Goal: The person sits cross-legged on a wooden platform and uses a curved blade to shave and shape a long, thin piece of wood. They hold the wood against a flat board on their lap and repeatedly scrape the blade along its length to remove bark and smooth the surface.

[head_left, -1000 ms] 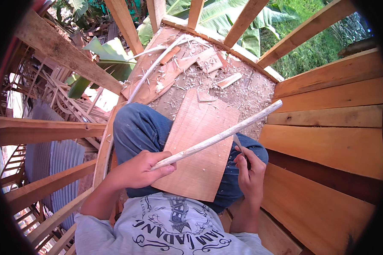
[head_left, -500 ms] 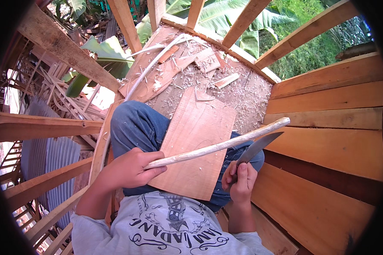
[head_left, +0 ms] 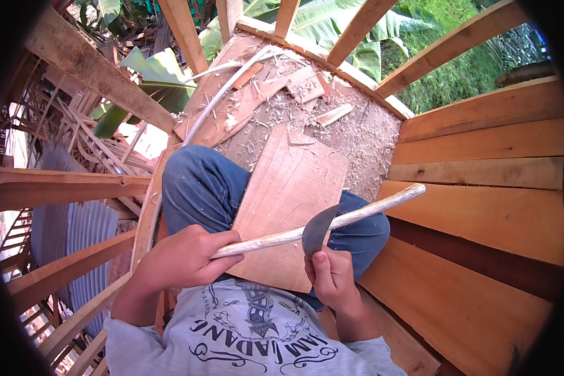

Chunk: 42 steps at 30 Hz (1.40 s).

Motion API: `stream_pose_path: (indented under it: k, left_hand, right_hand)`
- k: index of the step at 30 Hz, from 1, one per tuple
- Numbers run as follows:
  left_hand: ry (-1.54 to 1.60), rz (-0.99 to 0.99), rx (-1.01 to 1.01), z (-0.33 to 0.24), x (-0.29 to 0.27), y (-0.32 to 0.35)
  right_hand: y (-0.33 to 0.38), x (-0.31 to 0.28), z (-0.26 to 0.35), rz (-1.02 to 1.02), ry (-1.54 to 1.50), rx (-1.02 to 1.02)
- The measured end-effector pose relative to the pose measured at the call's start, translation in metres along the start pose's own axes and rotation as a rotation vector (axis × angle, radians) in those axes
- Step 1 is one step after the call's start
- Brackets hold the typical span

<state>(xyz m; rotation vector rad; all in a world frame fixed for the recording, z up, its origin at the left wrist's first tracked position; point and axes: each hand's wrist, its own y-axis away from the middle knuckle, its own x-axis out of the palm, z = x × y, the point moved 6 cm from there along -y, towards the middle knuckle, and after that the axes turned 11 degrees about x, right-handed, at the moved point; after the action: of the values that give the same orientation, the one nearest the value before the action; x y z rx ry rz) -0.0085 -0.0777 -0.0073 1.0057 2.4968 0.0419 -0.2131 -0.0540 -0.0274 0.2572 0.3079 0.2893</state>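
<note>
- The left hand (head_left: 200, 255) was closed around the near end of a pale, peeled stick (head_left: 381, 205), with the thumb along the lower side.
- The right hand (head_left: 333, 279) was closed around the handle of a knife, thumb uppermost; the handle was mostly hidden by the fingers.
- The knife's dark, curved blade (head_left: 317, 234) crossed in front of the stick near its middle. Whether the cutting edge touched the wood could not be told.
- The stick extended from the left hand over the lap, its free end to the upper right, above the right knee.
- A flat wooden board (head_left: 288, 175) lay across the lap, beneath the stick.
- The floor (head_left: 373, 141) ahead carried scattered shavings, a small offcut (head_left: 334, 115) and a long pale strip (head_left: 227, 94).
- Horizontal planks (head_left: 482, 213) formed the right side; slanted wooden rails stood ahead and to the left, with green leaves (head_left: 164, 74) beyond.
- Both forearms entered from the lower edge, elbows bent; the left forearm angled inward to the right, the right forearm up and leftward.
</note>
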Motion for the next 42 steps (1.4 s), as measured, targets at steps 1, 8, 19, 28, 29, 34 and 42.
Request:
stream_pose_path:
  k: [1, 8, 19, 28, 29, 34, 42]
  left_hand:
    - [0.007, 0.005, -0.002, 0.001, 0.001, 0.001]
    - [-0.004, -0.006, -0.020, -0.003, 0.004, -0.001]
    - [0.026, 0.013, 0.026, -0.003, 0.012, -0.002]
    - [-0.139, -0.032, -0.001, -0.004, 0.012, 0.000]
    - [-0.165, -0.033, -0.016, -0.005, 0.014, -0.002]
    - [-0.186, -0.026, -0.009, -0.004, 0.015, -0.006]
    - [-0.190, -0.024, -0.031, -0.005, 0.017, -0.007]
  right_hand:
    - [0.001, 0.000, 0.000, -0.001, 0.004, -0.020]
    - [0.004, -0.002, 0.000, -0.047, 0.042, 0.009]
    - [0.012, -0.025, -0.010, -0.279, -0.126, 0.068]
    - [0.011, -0.024, -0.019, -0.187, -0.188, 0.088]
    - [0.010, -0.012, -0.014, -0.114, -0.101, 0.065]
    - [0.015, -0.027, -0.028, -0.264, -0.291, 0.082]
    - [0.010, -0.017, -0.029, -0.159, -0.184, 0.121]
